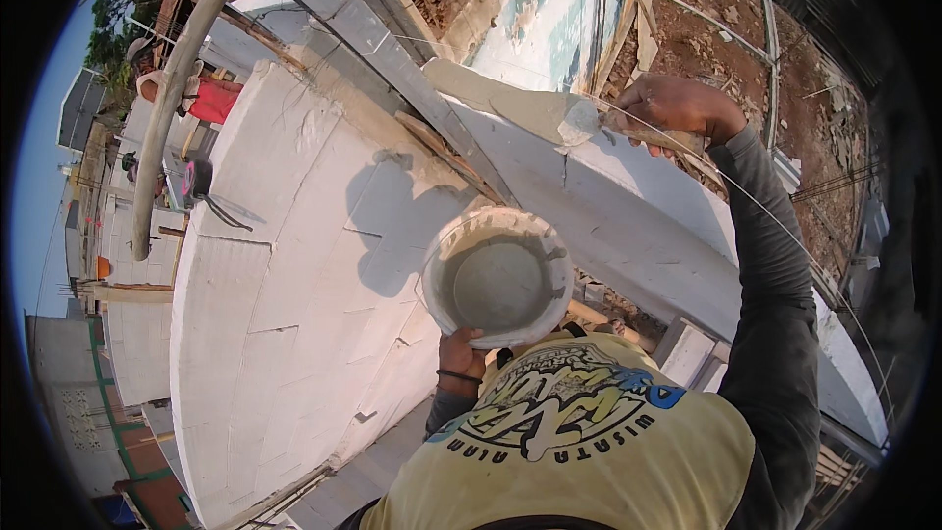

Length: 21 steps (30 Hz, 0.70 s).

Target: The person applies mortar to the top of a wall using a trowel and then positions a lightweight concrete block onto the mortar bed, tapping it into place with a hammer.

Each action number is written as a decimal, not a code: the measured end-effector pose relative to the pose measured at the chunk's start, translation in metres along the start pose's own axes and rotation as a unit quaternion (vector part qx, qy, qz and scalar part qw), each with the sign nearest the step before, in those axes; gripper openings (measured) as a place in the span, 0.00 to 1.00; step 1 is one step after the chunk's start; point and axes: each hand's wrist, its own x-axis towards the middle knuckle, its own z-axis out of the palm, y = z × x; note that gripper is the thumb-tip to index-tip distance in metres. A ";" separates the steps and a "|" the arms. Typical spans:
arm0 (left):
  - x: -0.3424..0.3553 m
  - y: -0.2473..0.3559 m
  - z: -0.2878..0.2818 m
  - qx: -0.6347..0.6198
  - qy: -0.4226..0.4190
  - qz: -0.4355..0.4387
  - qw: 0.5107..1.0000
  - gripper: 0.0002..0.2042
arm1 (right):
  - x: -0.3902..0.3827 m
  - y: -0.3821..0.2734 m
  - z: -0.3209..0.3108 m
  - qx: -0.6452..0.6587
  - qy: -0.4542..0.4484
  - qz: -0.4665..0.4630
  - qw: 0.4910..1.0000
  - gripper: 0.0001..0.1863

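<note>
Rough white block wall (294, 265); round mortar-crusted bucket (497, 280); flat trowel (549, 116).

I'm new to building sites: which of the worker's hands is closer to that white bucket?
Left. The left hand grips the white bucket at its lower rim. The right hand is up at the wall top, apart from it, holding a trowel.
</note>
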 end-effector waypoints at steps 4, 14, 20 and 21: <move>0.002 -0.007 0.006 0.015 0.000 0.045 0.999 0.27 | -0.010 -0.010 0.008 -0.021 0.030 0.019 0.999 0.20; 0.004 -0.012 -0.003 0.003 0.033 0.063 0.997 0.25 | 0.109 -0.035 0.033 -0.011 0.045 -0.166 0.985 0.20; 0.005 -0.006 -0.012 0.049 0.039 0.024 0.998 0.22 | 0.093 -0.040 0.036 0.008 0.060 -0.034 0.998 0.20; 0.007 -0.007 -0.015 0.039 0.039 0.031 0.998 0.23 | 0.087 -0.043 0.037 0.006 0.056 -0.021 0.998 0.19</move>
